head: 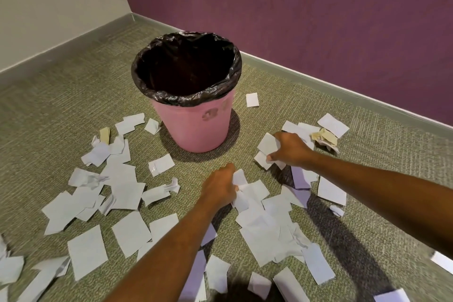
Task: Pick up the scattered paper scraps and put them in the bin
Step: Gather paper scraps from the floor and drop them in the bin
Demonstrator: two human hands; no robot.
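Both hands down on the carpet (73,86) in front of the pink bin (196,125), which stands upright w/ a black liner (186,95) folded over its rim; nothing visible inside the dark liner.

Left hand (220,186): fingers curled into a fist, closed on white scraps (241,191) that stick out from the thumb side and below the fist. The bunch touches the pile of white paper (264,228) spreading nearer the camera from the knuckles. Bin sits just beyond the fingertips, slightly to their left, apart from them.

Right hand (291,152): fingers bent, thumb and fingertips pinching a white scrap (268,144) at its right edge; a second scrap (261,159) lies under the thumb, touching it. Can't tell whether that lower one is gripped or only pressed. Bin is to the left of these fingers, near but not touching.

Beyond the right knuckles: more white pieces and a crumpled yellowish wad (324,137) on the carpet. One lone scrap (252,100) lies farther off, just beside the bin's right wall. Left of the left fist, well apart: a wide scatter of white scraps (117,186), some flat, some creased, one tan piece (105,133) among them. More scraps around the forearms, nearer the camera.
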